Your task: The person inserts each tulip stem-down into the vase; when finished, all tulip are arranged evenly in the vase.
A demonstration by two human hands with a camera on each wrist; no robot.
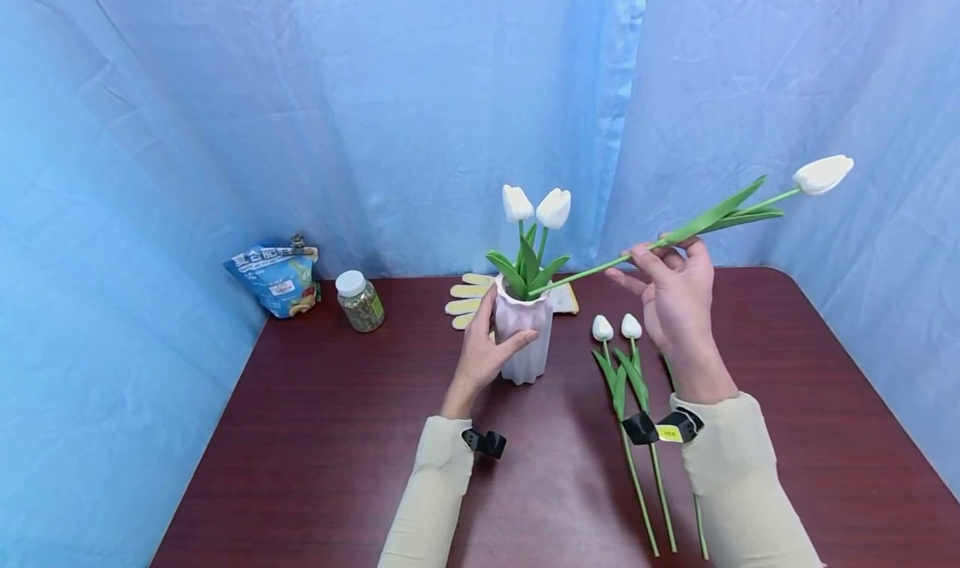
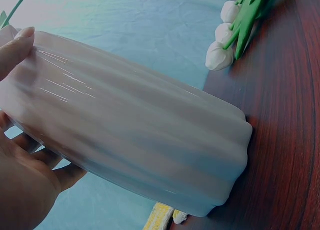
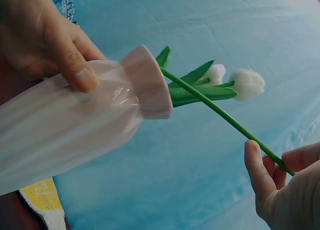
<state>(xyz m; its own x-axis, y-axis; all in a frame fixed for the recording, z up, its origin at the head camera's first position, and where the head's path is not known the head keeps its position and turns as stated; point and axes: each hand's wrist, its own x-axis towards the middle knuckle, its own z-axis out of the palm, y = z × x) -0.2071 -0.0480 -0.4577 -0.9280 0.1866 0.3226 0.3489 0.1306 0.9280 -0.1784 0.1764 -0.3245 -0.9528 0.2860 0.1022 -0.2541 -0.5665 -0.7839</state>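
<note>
My left hand [image 1: 483, 347] grips the pale pink fluted vase [image 1: 525, 347] round its upper part, thumb across the front. Two white tulips [image 1: 553, 210] with green leaves stand in it. Between thumb and fingers, my right hand [image 1: 678, 301] pinches the green stem of another white tulip [image 1: 822, 175], which slants up to the right. That stem's lower end is at the vase mouth, as the right wrist view also shows at the pink rim [image 3: 159, 84]. In the left wrist view the vase [image 2: 135, 120] fills the middle, its base by the tabletop.
Several loose tulips [image 1: 632, 328] lie right of the vase, one partly hidden under the right forearm. Behind the vase lies a yellow-and-white glove [image 1: 468, 289]. A white-capped jar [image 1: 362, 301] and a blue bag [image 1: 277, 281] stand at the back left. Blue curtains [image 1: 375, 118] surround the dark red table [image 1: 337, 460].
</note>
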